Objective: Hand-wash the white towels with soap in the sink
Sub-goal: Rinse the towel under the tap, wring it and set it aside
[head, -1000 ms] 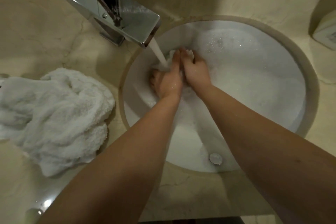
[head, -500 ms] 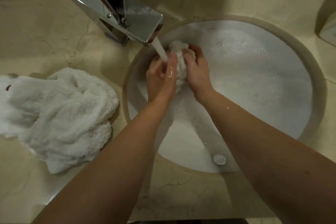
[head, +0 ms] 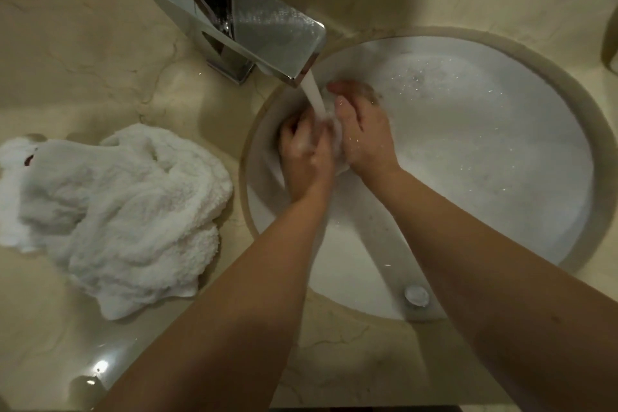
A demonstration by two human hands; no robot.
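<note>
1. Your left hand [head: 306, 157] and right hand [head: 363, 130] are pressed together under the faucet [head: 240, 20], with a small white towel [head: 336, 130] bunched between them. Only a sliver of it shows.
2. Fingers: the left ones curl round the wad from the near side. The right ones fold over its far side and are blurred at the tips, but both hands appear to be holding the cloth.
3. The water stream [head: 316, 97] lands right on the bundle. Keep the wad low in the sink [head: 585, 130] so spray falls into the suds, not onto the surface [head: 83, 60].
4. Rub the cloth against itself rather than only squeezing it. Turn the bundle now and then so hidden folds meet soap and water.
5. Open the wad out from time to time, since a tight ball probably stays unwashed at its core.
6. The larger white towel heap [head: 113, 211] lies on the surface left of the sink, apart from the basin and probably awaiting its turn.
</note>
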